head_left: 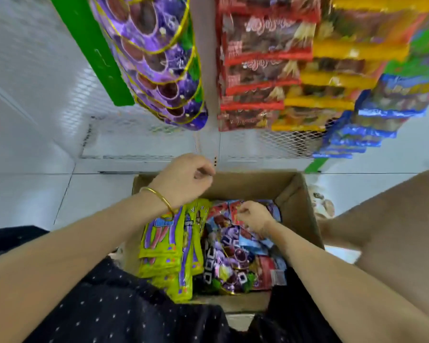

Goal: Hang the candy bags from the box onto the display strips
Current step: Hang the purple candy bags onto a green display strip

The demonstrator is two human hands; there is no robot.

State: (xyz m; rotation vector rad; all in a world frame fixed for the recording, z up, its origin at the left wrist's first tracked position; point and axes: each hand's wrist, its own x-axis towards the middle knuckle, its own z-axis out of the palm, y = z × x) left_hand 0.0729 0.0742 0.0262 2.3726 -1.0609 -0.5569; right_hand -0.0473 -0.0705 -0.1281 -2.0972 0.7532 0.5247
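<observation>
Head view: cardboard box (295, 191) of candy bags (223, 253); left hand (183, 178) pinching the display strip (214, 160)'s end; right hand (252, 215), fingers curled onto a red bag (235, 214).

brown cardboard box (292, 191), yellow-green candy bags (166, 246) with purple stripes, purple bags (159, 55) edged in gold, red bags (260, 78), yellow bags (332, 82), blue bags (367, 120), gold bangle (159, 196), navy white-dotted garment (124, 308)

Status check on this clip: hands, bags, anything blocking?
Left hand pinching strip end. Right hand picking among candy bags in box. Nothing blocking.
</observation>
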